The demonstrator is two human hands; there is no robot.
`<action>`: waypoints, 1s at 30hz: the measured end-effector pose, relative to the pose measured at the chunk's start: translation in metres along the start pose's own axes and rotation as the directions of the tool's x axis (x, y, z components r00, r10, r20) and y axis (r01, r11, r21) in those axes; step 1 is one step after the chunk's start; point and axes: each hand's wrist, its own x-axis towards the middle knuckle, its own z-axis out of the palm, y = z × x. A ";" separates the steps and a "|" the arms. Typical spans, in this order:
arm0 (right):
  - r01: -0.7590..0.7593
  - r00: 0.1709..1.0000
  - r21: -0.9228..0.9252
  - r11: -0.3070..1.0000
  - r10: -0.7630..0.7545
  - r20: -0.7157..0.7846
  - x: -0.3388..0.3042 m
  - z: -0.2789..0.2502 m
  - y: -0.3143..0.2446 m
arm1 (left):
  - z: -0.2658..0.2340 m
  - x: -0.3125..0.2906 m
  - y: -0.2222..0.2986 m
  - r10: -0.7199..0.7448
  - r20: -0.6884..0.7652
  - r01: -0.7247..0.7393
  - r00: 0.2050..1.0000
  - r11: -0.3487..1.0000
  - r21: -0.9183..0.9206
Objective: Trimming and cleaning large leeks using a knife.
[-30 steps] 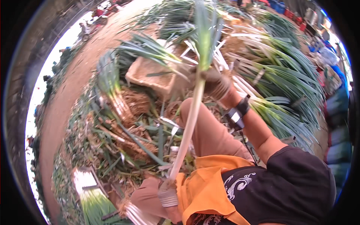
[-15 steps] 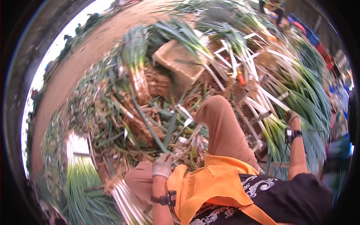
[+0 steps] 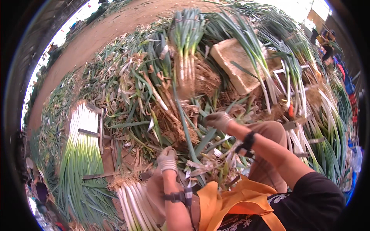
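Observation:
My left hand (image 3: 167, 156), in a pale glove, is held above my left knee with its fingers curled in; whatever they hold, if anything, is hidden. A long green leaf (image 3: 184, 123) lies just to its right. Farther out, my right hand (image 3: 219, 121), gloved too, reaches over the scraps with fingers loosely stretched and nothing visible in them. Just beyond stands a bundle of green onions (image 3: 187, 57) with brown roots. More onions (image 3: 163, 98) with soil on their roots lie left of my right hand. White-stemmed onions (image 3: 133, 200) lie beside my left leg.
At the left, stripped onions (image 3: 83, 131) rest across a rack (image 3: 101, 131). A pale crate (image 3: 235, 69) tilts beyond my right knee. More onions (image 3: 327, 127) are piled at the right. Leaf scraps (image 3: 104, 81) cover the ground. Another person (image 3: 327, 44) is at the far right.
My right hand has left the onions at the right and swung left across my knee to the scraps in front. My left hand stays near my left knee. The whole view has turned rightward.

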 end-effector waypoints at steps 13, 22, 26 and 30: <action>0.114 0.983 -0.894 0.434 0.081 0.164 0.208 0.185 0.034 | -0.011 0.005 0.009 -0.062 0.149 0.057 0.987 0.998 0.037; -0.264 0.809 -0.257 0.930 0.358 0.466 0.095 0.066 -0.065 | -0.006 0.006 0.003 -0.031 0.110 0.029 0.993 0.999 0.012; 0.483 0.586 -0.108 0.869 -0.229 0.778 -0.045 0.022 -0.021 | 0.011 0.014 -0.013 -0.111 0.155 0.145 0.982 0.964 -0.224; 0.335 0.522 -0.366 0.868 0.152 0.839 -0.194 0.008 -0.009 | 0.049 0.015 -0.036 -0.180 0.456 0.430 0.871 0.729 -0.533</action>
